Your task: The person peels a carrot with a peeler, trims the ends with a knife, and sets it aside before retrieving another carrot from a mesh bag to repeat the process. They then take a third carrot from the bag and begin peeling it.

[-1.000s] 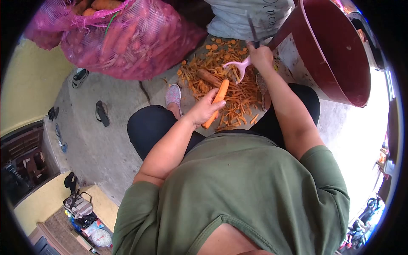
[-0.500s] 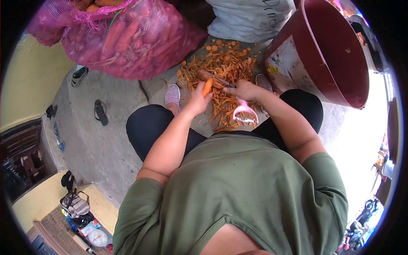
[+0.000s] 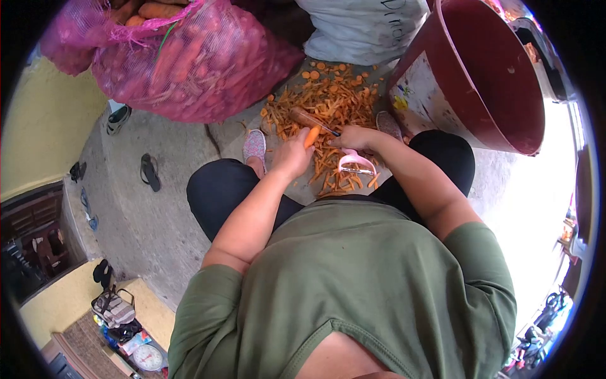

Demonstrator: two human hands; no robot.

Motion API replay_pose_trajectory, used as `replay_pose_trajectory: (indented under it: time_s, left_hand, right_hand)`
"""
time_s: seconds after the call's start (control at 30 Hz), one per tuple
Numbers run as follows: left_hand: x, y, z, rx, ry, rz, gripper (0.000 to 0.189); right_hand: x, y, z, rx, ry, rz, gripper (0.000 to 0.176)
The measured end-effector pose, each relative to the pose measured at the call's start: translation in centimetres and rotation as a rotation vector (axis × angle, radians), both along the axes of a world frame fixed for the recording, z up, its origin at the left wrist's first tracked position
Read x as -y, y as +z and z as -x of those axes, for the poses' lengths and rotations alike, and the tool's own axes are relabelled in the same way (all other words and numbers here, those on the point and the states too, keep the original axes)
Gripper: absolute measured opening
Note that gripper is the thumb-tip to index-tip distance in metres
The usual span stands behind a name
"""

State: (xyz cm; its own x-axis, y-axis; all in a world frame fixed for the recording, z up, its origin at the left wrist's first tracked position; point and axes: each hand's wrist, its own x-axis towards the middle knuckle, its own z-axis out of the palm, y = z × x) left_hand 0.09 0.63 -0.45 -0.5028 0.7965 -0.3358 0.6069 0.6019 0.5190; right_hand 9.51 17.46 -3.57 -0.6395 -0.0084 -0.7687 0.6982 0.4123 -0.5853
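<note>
My left hand (image 3: 294,156) is closed around an orange, peeled-looking carrot (image 3: 312,136), whose end sticks up past the fingers. My right hand (image 3: 356,138) is closed on the handle of a pink peeler (image 3: 350,154), its wide blade turned toward my body. Between the hands, a slim tool with a thick brown end (image 3: 303,117) slants over the peels, its dark thin tip right at my right fingers. Beneath both hands spreads a heap of orange carrot peels (image 3: 331,101) with several round slices at its far side.
A pink mesh sack of carrots (image 3: 189,69) bulges at far left. Beyond the peels stands a white sack (image 3: 360,31). A large dark red bucket (image 3: 435,107) leans at right. Sandals (image 3: 150,172) lie on the concrete floor, and a dial scale (image 3: 148,357) sits at lower left.
The peeler and my right hand have moved slightly left and toward the heap. My left hand has shifted a little, still around the carrot, and the brown-ended tool sits slightly lower.
</note>
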Motion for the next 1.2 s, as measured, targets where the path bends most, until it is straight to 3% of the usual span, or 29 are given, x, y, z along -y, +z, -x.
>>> replay_pose_trajectory:
  time_s: [0.07,0.17,0.23,0.27,0.37,0.43,0.47,0.5,0.57,0.63,0.67,0.73,0.8,0.87,0.93,1.0,1.13,1.2]
  left_hand:
    - [0.1,-0.6,0.0,0.011,-0.001,-0.061,0.047]
    - [0.2,-0.4,-0.3,0.029,-0.001,-0.135,0.044]
    - [-0.1,0.3,-0.6,0.033,0.004,-0.131,0.039]
    - [-0.2,0.4,-0.7,0.035,0.063,-0.125,0.037]
    - [-0.6,1.0,0.1,0.038,0.274,-0.215,0.033]
    - [-1.2,2.7,3.5,0.155,0.435,-0.401,0.027]
    - [-1.0,3.6,3.7,0.512,0.597,-0.448,0.022]
    - [-0.6,2.8,3.6,0.642,0.609,-0.566,0.020]
    - [-0.6,1.5,3.4,0.923,0.654,-0.773,0.019]
    - [-1.1,1.1,3.0,1.232,0.742,-0.949,0.021]
    - [-1.1,1.2,2.8,1.231,0.732,-0.980,0.020]
    - [-1.2,2.5,2.7,1.214,0.709,-1.058,0.019]
    - [-0.3,2.5,2.9,1.178,0.746,-0.980,0.019]
    - [0.7,3.4,3.0,1.131,0.757,-0.858,0.019]
    - [1.5,3.8,3.5,1.101,0.635,-0.791,0.019]
    - [2.1,4.4,4.5,1.112,0.566,-0.676,0.019]
    - [1.2,5.3,3.6,0.813,0.185,-0.223,0.024]
    - [0.2,3.9,2.2,0.809,0.133,-0.189,0.029]
  right_hand:
    - [0.2,0.9,0.1,0.021,-0.080,0.037,0.037]
    - [0.0,2.3,0.2,-0.010,0.054,-0.048,0.028]
    - [-0.5,-2.3,0.2,-0.131,0.200,-0.054,0.029]
    - [-0.9,-4.3,0.0,-0.192,0.273,-0.059,0.029]
    - [-1.3,-5.5,-1.7,-0.198,0.626,-0.431,0.031]
    - [-1.9,-6.9,-2.7,-0.084,0.627,-0.359,0.031]
    - [-1.7,-7.2,-2.2,-0.007,0.439,-0.354,0.029]
    - [-1.3,-6.4,-1.5,0.051,0.239,-0.349,0.028]
    - [0.0,-6.3,-0.5,-0.061,-0.041,0.005,0.023]
    - [2.0,-3.7,-0.6,0.006,-0.194,0.221,0.022]
    - [2.4,-2.4,-0.8,0.038,-0.271,0.331,0.022]
    - [1.4,-1.0,-0.3,0.098,-0.347,0.800,0.023]
    - [0.5,0.2,0.2,0.075,-0.369,1.173,0.031]
    - [-0.6,0.2,0.4,0.002,-0.473,1.153,0.030]
    - [-1.1,2.1,0.4,-0.014,-0.615,1.029,0.021]
    - [-1.9,2.2,0.7,-0.043,-0.560,1.035,0.017]
    - [-0.6,3.7,1.0,-0.165,-0.687,0.620,0.013]
    - [1.0,3.1,1.2,-0.245,-0.581,0.439,0.013]
